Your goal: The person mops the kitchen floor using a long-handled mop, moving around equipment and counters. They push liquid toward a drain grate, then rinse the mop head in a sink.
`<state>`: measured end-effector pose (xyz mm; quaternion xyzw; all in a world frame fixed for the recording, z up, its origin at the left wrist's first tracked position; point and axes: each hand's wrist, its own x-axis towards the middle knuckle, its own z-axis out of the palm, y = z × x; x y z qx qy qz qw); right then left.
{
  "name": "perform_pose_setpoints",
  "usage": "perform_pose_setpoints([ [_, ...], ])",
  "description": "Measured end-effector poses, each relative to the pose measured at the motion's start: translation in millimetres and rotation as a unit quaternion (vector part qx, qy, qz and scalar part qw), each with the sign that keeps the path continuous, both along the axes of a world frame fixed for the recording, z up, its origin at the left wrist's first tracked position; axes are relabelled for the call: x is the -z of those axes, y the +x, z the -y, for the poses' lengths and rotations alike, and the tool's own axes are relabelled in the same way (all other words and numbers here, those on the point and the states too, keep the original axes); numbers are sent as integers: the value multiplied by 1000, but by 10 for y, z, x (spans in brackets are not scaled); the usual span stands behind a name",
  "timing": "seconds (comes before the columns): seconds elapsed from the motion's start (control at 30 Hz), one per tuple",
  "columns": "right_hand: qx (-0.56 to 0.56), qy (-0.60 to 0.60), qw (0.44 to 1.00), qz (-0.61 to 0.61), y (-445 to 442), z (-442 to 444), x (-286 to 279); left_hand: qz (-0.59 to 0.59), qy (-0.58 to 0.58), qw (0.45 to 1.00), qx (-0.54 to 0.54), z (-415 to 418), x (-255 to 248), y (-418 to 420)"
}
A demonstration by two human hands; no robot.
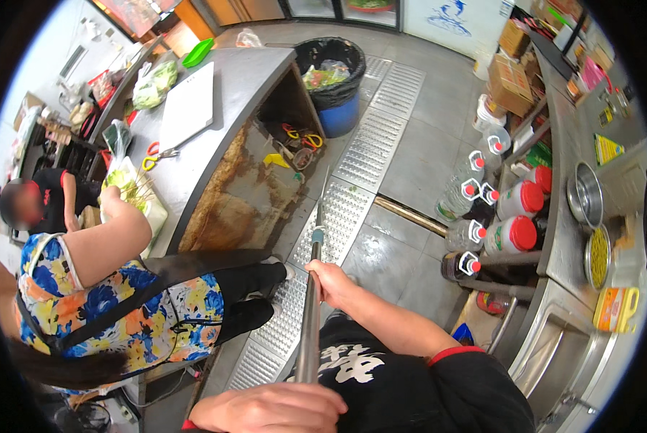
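A long metal pole (311,319) runs away from my body, tilted down to the wet floor. My right hand (329,282) is closed around its middle. At the bottom of the view my left hand (272,407) covers the pole's upper end with its fingers curled over it. A teal collar (317,236) joins the pole to a thin head (323,197), seen nearly edge-on, so its kind is unclear. The head is over a perforated metal drain cover (337,208), beside the open base of a steel worktable (231,89).
Close on the left, a co-worker in a floral apron (123,308) handles skewered greens; a second person (53,200) is beyond. A blue bin (337,111) with a black liner stands ahead. Plastic jugs (459,189) line the right, before a counter with a sink (550,352). One drain section (410,214) is uncovered.
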<state>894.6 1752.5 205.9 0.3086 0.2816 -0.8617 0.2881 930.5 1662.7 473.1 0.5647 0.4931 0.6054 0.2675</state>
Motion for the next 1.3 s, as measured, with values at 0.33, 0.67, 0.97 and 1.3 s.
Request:
perform_pose_setpoints([
  [0.33, -122, -50, 990, 47, -430, -73, 109, -55, -7, 998, 28, -534, 209, -621],
  [0.67, -103, -98, 988, 67, -1415, -136, 361, 2, -37, 996, -82, -620, 509, -1326],
  [0.97, -90, 29, 991, 90, -1507, -893, -78, -13, 23, 998, -64, -989, 164, -1700],
  [1.3, -113, 164, 977, 73, -1954, -2180, -305, 4, 72, 997, -33, -1804, 155, -1959],
])
